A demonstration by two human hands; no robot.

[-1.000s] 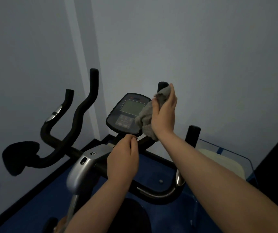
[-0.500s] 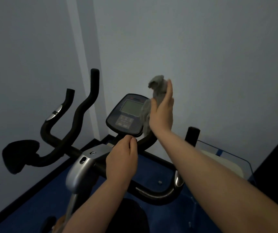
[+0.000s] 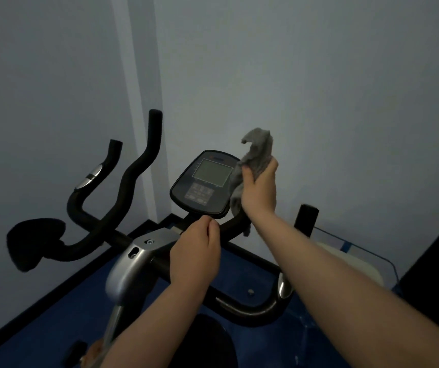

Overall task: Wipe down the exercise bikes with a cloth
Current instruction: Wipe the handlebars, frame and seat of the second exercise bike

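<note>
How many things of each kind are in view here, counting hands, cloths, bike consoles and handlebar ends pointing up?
hands: 2 (left, right)
cloth: 1
console: 1
upright handlebar ends: 3 ()
Total: 7

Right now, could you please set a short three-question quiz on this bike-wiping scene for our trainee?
1. True or false: the right hand grips the cloth.
2. Which part is the cloth against? A) the seat B) the right edge of the console C) the floor
3. Fill in: the left hand sits just below the ____, fingers curled.

Key: 1 true; 2 B; 3 console.
</note>
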